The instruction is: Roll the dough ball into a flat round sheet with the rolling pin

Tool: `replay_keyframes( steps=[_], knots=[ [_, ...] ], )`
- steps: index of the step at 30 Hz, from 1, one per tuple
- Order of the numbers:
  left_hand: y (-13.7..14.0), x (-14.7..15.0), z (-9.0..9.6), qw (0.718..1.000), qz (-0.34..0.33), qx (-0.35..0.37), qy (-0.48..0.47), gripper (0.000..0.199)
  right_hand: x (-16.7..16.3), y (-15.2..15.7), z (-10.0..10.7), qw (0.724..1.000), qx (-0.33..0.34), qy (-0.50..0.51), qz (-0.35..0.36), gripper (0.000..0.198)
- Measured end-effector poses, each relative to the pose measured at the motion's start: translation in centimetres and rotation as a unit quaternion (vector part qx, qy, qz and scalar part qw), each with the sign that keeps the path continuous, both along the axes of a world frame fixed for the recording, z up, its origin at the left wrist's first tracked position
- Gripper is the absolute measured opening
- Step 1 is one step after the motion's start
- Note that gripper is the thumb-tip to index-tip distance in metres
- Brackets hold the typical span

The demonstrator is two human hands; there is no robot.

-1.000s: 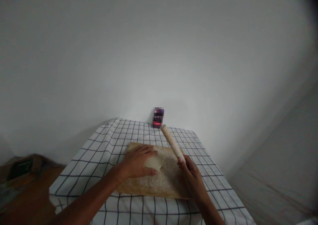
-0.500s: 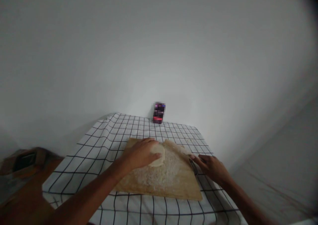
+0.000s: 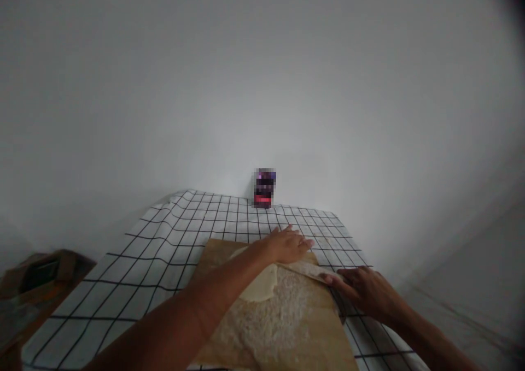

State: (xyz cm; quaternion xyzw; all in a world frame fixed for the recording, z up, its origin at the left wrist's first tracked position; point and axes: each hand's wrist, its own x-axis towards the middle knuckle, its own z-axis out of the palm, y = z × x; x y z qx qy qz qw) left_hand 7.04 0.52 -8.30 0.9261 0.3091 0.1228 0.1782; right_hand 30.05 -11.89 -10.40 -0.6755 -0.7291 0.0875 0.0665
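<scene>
A flat round of dough (image 3: pixel 261 284) lies on a floured wooden board (image 3: pixel 324 327), partly covered by my left forearm. My left hand (image 3: pixel 288 246) reaches over the far side of the board with its fingers spread, at the left end of a flour-dusted rolling pin (image 3: pixel 307 269). Whether the palm touches the pin is hidden. At the board's right edge, the fingers of my right hand (image 3: pixel 365 289) are closed round the pin's right end.
A white cloth with black grid lines (image 3: pixel 139 272) covers the table. Against the wall at the back stands a pixelated dark object (image 3: pixel 264 188). An open cardboard box (image 3: pixel 45 272) is low at the left.
My left hand has left the dough and moved right to the rolling pin's left end. The dough is more exposed, and the board appears larger and lower in view. My right hand still grips the pin.
</scene>
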Motion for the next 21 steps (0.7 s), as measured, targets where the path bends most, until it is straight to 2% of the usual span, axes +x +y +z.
replay_keyframes(
  steps=[4,7,13,18,21],
  knots=[
    [-1.1,-0.3,0.1,0.998,-0.004,0.012,0.066,0.048,0.1,-0.4,-0.1,1.000,0.003,-0.001,0.013,0.061],
    [-2.1,-0.7,0.6,0.997,0.029,0.007,0.075,0.054,0.0,-1.0,0.2,0.999,0.014,-0.037,0.026,0.059],
    [-4.1,-0.9,0.3,0.996,0.067,0.019,0.052,0.059,0.1,-1.4,0.2,0.996,0.018,-0.079,0.033,0.055],
    [-6.3,-1.4,-0.6,0.990,0.114,0.081,0.000,0.057,0.1,-1.8,0.4,0.996,0.012,-0.079,0.041,0.049],
    [-9.0,-1.3,-0.9,0.982,0.148,0.118,-0.018,0.062,0.3,-2.4,0.4,0.997,0.007,-0.052,0.050,0.046]
  ],
)
